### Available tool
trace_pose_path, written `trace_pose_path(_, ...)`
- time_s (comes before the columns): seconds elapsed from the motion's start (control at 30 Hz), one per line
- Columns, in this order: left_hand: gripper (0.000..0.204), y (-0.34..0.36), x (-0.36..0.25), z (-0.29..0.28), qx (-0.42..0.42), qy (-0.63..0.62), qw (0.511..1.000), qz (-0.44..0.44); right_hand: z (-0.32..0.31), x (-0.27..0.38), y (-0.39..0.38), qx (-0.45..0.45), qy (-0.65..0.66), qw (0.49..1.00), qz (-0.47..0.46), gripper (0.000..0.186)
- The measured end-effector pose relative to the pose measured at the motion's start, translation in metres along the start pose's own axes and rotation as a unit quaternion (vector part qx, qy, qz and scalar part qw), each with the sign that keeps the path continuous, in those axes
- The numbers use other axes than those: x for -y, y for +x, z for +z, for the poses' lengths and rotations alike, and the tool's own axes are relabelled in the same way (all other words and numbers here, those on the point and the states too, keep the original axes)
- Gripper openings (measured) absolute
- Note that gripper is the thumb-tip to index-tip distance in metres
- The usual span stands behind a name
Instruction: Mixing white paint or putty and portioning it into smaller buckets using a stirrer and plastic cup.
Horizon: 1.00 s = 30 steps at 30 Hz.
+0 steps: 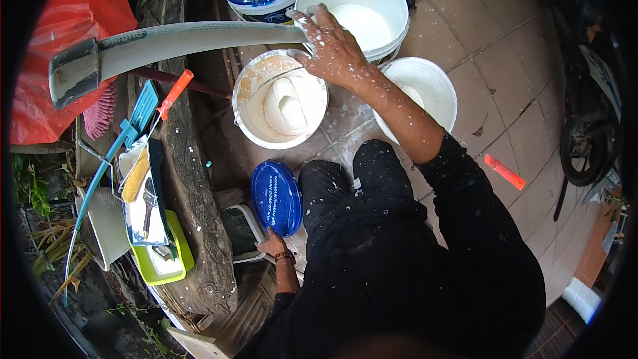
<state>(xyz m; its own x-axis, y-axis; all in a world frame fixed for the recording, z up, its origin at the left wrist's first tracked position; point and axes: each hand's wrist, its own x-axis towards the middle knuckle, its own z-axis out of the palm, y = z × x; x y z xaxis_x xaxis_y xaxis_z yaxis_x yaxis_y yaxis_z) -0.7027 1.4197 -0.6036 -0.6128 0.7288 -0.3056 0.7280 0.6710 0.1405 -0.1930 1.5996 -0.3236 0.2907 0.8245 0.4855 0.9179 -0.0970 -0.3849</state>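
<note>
My right hand, spattered with white paint, is closed round the far end of a long grey plastic pipe. The pipe stretches left to a wider dark-smeared end. Its tip is hidden behind my fingers, by the rim of a large white bucket with white paint inside. Just below stands a second bucket holding thick white paint. At the lower left, my left hand grips the lower edge of a blue bucket lid. Right of these, a third white bucket is partly covered by my right forearm.
A weathered log runs along the left, beside a yellow-green paint tray, a paint roller and an orange-handled tool. Red plastic sheeting hangs behind. Another orange handle lies on the tiles; a motorcycle stands at right.
</note>
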Motion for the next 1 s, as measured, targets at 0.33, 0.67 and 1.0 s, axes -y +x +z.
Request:
trace_pose_path(0.33, 0.103, -0.027, -0.051, -0.037, -0.011, -0.139, 0.988, 0.066, -0.058, -0.088, 0.103, -0.049, -0.091, 0.986, 0.130, 0.055)
trace_pose_path(0.67, 0.075, -0.094, -0.164, -0.079, -0.087, -0.167, 0.875, 0.446, -0.094, -0.261, 0.137, -0.145, -0.185, 0.931, 0.281, 0.054)
trace_pose_path(1.0, 0.069, -0.134, -0.287, -0.106, -0.032, -0.376, 0.696, 0.611, -0.070, -0.176, 0.131, -0.059, 0.324, 0.919, 0.216, 0.020)
